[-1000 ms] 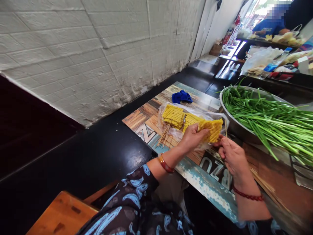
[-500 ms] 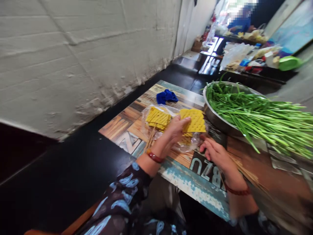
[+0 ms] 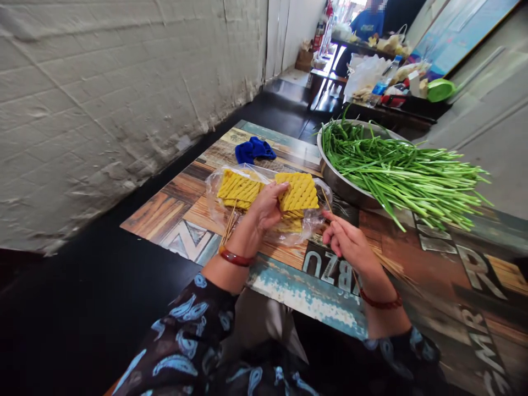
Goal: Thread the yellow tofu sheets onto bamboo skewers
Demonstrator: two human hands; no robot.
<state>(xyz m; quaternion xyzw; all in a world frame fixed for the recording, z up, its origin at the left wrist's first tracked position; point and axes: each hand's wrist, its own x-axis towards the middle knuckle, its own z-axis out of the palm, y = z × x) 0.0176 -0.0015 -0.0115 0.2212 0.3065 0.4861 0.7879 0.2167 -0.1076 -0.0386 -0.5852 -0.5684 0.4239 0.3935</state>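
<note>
My left hand (image 3: 266, 209) is closed on a yellow slab (image 3: 301, 191) scored with slanting cuts, like lattice-cut dried tofu, its thumb on the near left corner. In my right hand (image 3: 346, 242), the fingers pinch a thin bamboo skewer (image 3: 327, 200); its upper part points up beside the slab's right edge, apart from it as far as I can see. Below and to the left, more yellow slabs (image 3: 239, 188) lie on a clear plastic bag (image 3: 212, 187). Several skewers (image 3: 229, 225) rest against these slabs, near my left wrist.
More skewers (image 3: 391, 265) lie beyond my right wrist on the patterned table (image 3: 165, 203). A metal bowl (image 3: 330, 171) heaped with long green stalks (image 3: 412, 176) stands at the right. A blue cloth (image 3: 254, 149) lies behind the bag. Farther back, a person in blue (image 3: 367, 25) is by a cluttered table.
The view has shifted, so everything sits farther left. The skewer in my right hand now shows clearly by the slab's right edge. My left hand still holds the slab.
</note>
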